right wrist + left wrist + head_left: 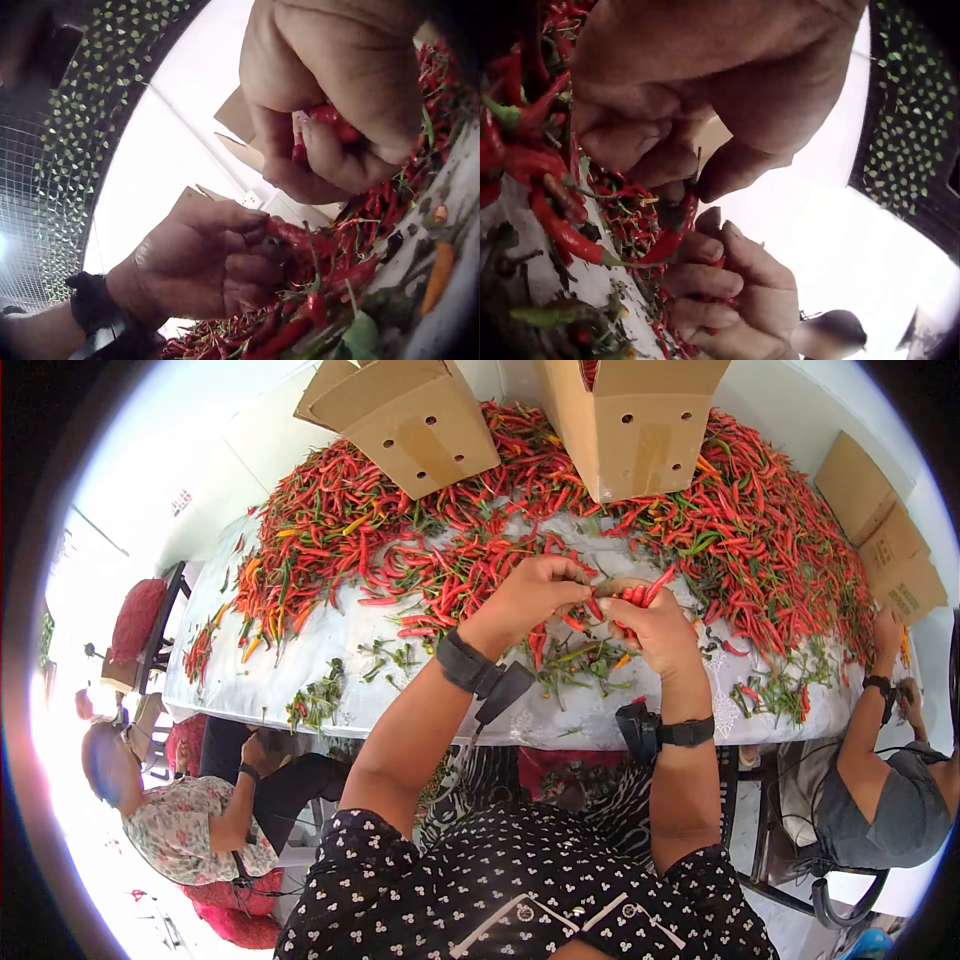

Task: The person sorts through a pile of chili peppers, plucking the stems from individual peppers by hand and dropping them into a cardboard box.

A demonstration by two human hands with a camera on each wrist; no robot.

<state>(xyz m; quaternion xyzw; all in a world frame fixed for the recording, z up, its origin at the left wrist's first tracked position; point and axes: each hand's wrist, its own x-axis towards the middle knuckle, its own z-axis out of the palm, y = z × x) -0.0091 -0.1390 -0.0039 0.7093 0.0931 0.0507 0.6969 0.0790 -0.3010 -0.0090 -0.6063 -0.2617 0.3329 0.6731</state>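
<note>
Between thumb and fingertips, the left hand (540, 595) (727, 82) (210, 262) pinches a red chili (676, 234) (296, 235); its thin stem points up in the left wrist view. Close beside it, the right hand (655, 628) (746, 300) (337, 82) has its fingers curled round several red chilies (660, 584) (334, 120), partly hidden in the palm. Both hands are above the table, over a loose group of red chilies (470, 575). Cut-off green stems and small pieces (585, 660) lie on the white cloth just below the hands.
A large chili heap (770, 530) spans the back of the white-covered table (230, 680). Two cardboard boxes (415, 435) (640, 440) stand in it. Green scraps (318, 698) lie near the front edge. One person (190, 820) sits left, another (880, 800) right.
</note>
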